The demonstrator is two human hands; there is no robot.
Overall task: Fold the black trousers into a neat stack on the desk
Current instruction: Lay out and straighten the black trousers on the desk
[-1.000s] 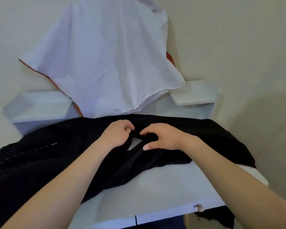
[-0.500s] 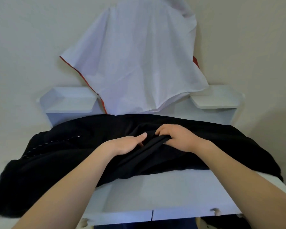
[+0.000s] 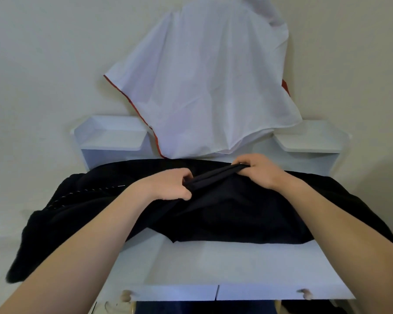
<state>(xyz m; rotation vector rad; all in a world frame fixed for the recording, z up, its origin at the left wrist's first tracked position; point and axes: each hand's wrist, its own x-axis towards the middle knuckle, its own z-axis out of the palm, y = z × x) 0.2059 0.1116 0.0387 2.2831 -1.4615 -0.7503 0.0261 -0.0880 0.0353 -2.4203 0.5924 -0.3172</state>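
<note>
The black trousers (image 3: 236, 211) sprawl across the desk (image 3: 236, 264), long axis running from its left edge to its right. Over the desk's middle my left hand (image 3: 168, 184), nearer the front, and my right hand (image 3: 259, 171), nearer the back, each clamp one taut ridge of cloth.

cream wall (image 3: 43, 64), draped white cloth (image 3: 202, 87)
</note>
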